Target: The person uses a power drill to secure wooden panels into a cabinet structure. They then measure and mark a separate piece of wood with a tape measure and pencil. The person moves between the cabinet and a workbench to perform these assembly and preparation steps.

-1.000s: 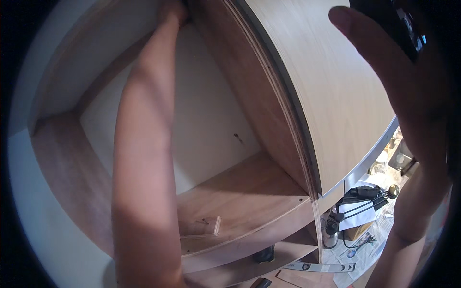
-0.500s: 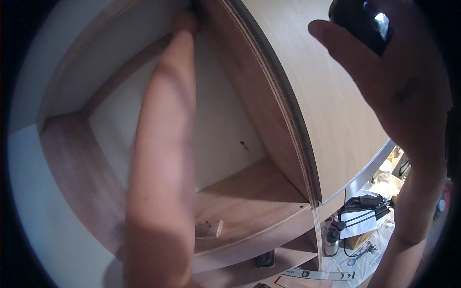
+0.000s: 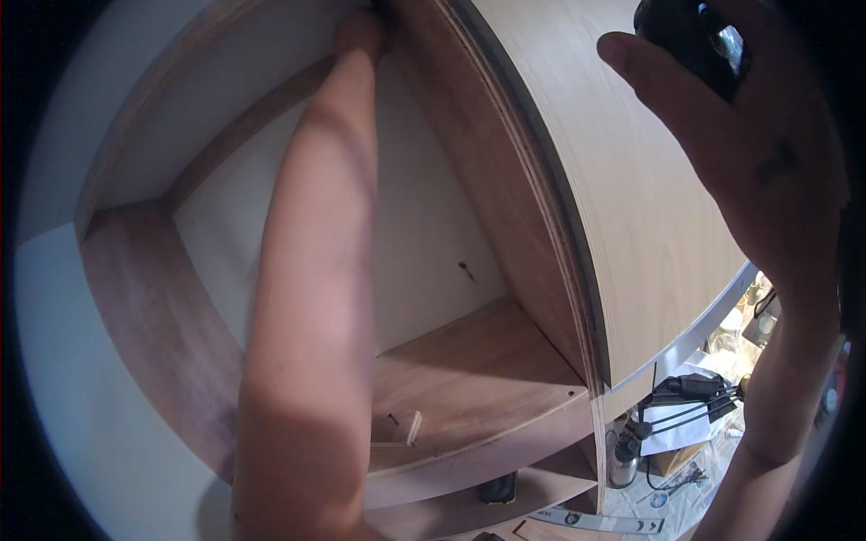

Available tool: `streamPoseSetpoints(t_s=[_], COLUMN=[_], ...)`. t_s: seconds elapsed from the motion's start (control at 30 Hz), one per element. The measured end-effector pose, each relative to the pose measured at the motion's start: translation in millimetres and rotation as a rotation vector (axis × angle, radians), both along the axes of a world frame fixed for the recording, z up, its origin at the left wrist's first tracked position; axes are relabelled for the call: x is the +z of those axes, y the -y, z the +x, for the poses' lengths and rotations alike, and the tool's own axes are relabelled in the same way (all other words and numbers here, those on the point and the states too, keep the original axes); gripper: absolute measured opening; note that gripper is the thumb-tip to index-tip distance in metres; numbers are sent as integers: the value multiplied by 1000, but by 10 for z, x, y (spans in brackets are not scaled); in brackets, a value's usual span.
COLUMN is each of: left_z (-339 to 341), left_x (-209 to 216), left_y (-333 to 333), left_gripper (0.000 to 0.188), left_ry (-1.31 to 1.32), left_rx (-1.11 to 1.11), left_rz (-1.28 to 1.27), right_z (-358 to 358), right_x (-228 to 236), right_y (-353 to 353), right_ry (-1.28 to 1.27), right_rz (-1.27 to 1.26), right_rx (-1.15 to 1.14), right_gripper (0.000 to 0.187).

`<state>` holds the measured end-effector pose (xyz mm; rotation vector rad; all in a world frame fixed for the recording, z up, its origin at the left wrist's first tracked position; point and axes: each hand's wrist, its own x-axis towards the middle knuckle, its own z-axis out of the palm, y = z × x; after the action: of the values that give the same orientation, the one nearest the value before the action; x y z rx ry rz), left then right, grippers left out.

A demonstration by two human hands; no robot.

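Observation:
My left hand (image 3: 363, 34) reaches far up into an open wooden cabinet (image 3: 442, 162), to its upper corner beside the upright divider panel. The fingers are lost in shadow there, so what they touch is hidden. At the upper right, my right hand (image 3: 767, 153) is raised in front of the pale wood-grain panel (image 3: 577, 153) on the cabinet's outer side. It is curled around a dark, glossy, rounded object (image 3: 690, 45), with the thumb sticking out to the left. The picture's edge cuts that object off, and its kind does not show.
On the cabinet's bottom board lie a screw (image 3: 393, 419) and a thin wood strip (image 3: 413, 428). A black object (image 3: 497, 488) stands on the shelf below. A metal flask (image 3: 622, 462), a black folded stand (image 3: 695, 388) and papers (image 3: 677, 430) lie at the lower right.
The view has shifted slightly, so the cabinet and both arms appear a little further right. Both hands keep nearly the same pose; the right still holds the dark object.

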<state>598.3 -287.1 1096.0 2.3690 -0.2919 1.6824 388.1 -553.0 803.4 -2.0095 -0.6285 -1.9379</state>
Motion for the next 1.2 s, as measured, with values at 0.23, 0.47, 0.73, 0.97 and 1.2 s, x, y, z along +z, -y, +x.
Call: streamPoseSetpoints(t_s=[0.23, 0.47, 0.73, 0.97, 1.2], left_z=[288, 440, 962, 861, 399], left_x=[203, 237, 614, 554, 202], left_y=[-111, -84, -265, -293, -145], left_gripper=[23, 26, 20, 20, 28], left_ry=[164, 201, 426, 382, 261], left_rx=[112, 12, 402, 340, 52], left_rz=[178, 169, 464, 367, 200], right_z=[-39, -76, -60, -42, -30], right_x=[-1, -16, -19, -17, -33], right_y=[31, 47, 26, 15, 32], right_ry=[3, 5, 11, 11, 13], right_rz=[-2, -3, -7, -9, -5], right_rx=[-11, -32, -25, -11, -17], right_gripper=[70, 71, 72, 72, 73])
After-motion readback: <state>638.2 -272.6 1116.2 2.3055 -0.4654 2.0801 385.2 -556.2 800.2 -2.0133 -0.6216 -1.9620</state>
